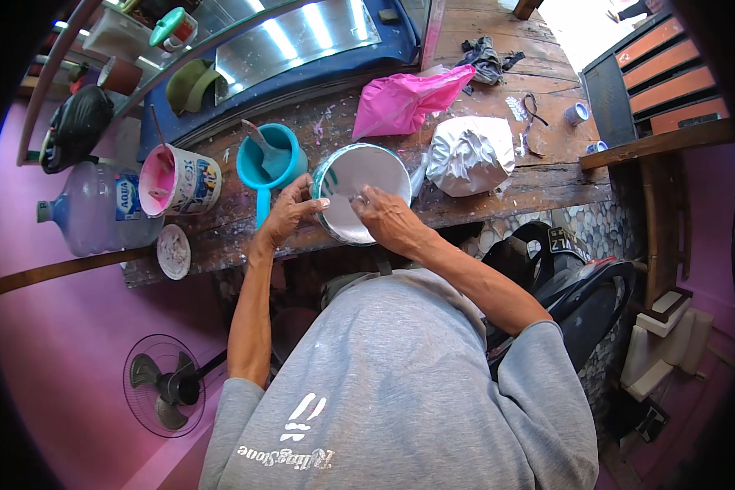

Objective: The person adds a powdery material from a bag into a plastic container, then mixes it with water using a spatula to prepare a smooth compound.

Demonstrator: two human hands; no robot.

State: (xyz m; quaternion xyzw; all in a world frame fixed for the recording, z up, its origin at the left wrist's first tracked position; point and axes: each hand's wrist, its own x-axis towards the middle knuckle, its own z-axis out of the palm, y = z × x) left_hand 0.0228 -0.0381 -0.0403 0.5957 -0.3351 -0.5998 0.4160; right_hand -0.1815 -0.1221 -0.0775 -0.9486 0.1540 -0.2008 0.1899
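Note:
A round paint bucket point(371, 167) with a white inside and a teal outer wall stands at the table's near edge, its mouth toward me. My left hand point(287, 216) grips its left rim, thumb over the edge. My right hand point(390, 219) is over the bucket's mouth with its fingers curled together. Whatever those fingers hold, if anything, is hidden. Just left of the bucket is a turquoise dipper point(273, 163) with a paint-smeared scraper-like tool point(263, 145) in it. On the right lies a crumpled white plastic bundle point(470, 155).
A pink plastic bag point(408, 102) and a dark crumpled bag point(483, 61) lie farther back on the wooden table point(547, 175). At left are a pink-stained paint pail point(196, 184), a water jug point(98, 212) and a white-crusted lid point(173, 251). A fan point(167, 385) stands below; a motorcycle point(576, 302) is at right.

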